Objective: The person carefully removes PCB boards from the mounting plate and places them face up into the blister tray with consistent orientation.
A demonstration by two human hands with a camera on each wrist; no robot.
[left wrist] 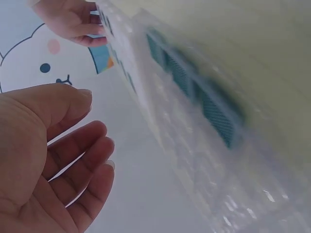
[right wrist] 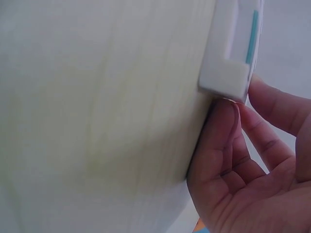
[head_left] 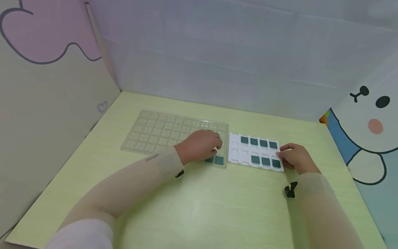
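A white plastic tray [head_left: 235,152] lies flat, with several dark green square chips [head_left: 255,159] in two rows of its pockets. At its right end, my right hand [head_left: 296,158] grips the edge, thumb on the upper rim and fingers against the side, as the right wrist view shows. Left of it lies a clear plastic tray [head_left: 149,131] with many square pockets. Over the right part of that tray hovers my left hand [head_left: 200,146], its fingers [left wrist: 90,170] loosely bent and nothing between them. Near that hand, green chips [head_left: 219,160] sit in the clear tray's front row, partly hidden by it.
Both trays lie side by side on a pale yellow-green table [head_left: 192,211]. A white back wall [head_left: 217,62] rises behind it, with cartoon-printed panels [head_left: 373,152] on the sides. Black clips [head_left: 290,190] show at both wrists.
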